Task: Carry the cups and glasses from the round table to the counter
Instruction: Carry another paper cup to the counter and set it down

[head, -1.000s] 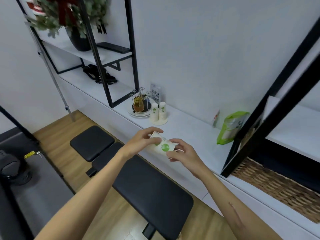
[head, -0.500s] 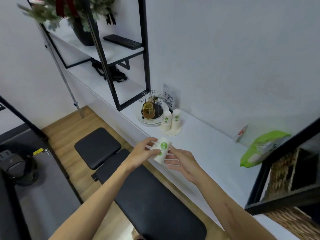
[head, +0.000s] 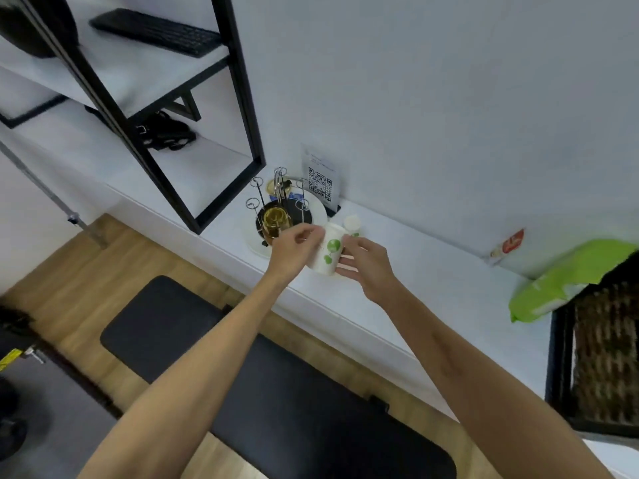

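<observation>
Head view: I hold the paper cup (head: 327, 249) between both hands above the counter (head: 397, 271), its long axis tilted, closed end toward the wall. My left hand (head: 292, 248) pinches its upper side; my right hand (head: 366, 267) curls round the lower part. The standing cups (head: 352, 224) lie just beyond, nearer my right fingers (head: 347, 262).

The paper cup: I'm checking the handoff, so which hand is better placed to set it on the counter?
Right. The right hand wraps the paper cup low on its side, over the counter. The left hand only pinches near its top.
</observation>
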